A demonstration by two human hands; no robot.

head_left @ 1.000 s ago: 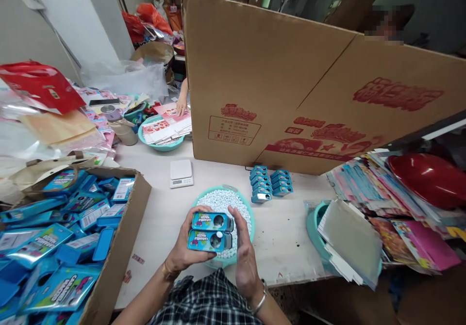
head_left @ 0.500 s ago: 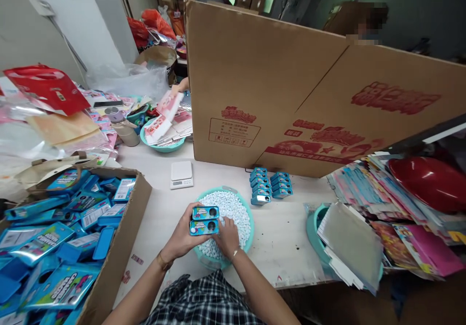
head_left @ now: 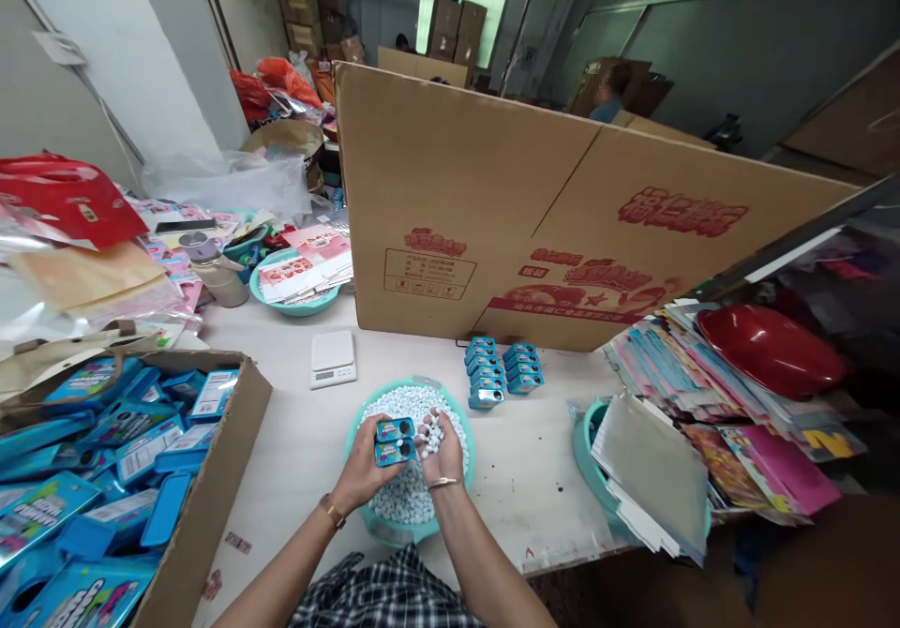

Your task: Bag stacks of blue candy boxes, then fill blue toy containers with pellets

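My left hand (head_left: 361,464) grips two small blue candy boxes (head_left: 394,429), one above the other, with their ends and dark round holes facing up. Close beside them, my right hand (head_left: 445,457) is turned palm up and cupped around a handful of small white candies (head_left: 431,436). Both hands are over a turquoise basin (head_left: 467,487) filled with loose white candies (head_left: 404,500). Beyond the basin, several blue candy boxes (head_left: 485,372) stand in two rows on the table.
A carton (head_left: 232,441) heaped with blue boxes stands at left. A white scale (head_left: 333,358) sits behind the basin. A large cardboard panel (head_left: 457,197) rises across the back. At right are a turquoise tub (head_left: 585,450) with plastic sheets and stacked packaging (head_left: 653,347). Another person is in the background.
My right hand has turned palm up from the basin and now shows white candies in it. The view has tilted up slightly. A co-worker's hand at the paper-filled bowl is gone from sight.
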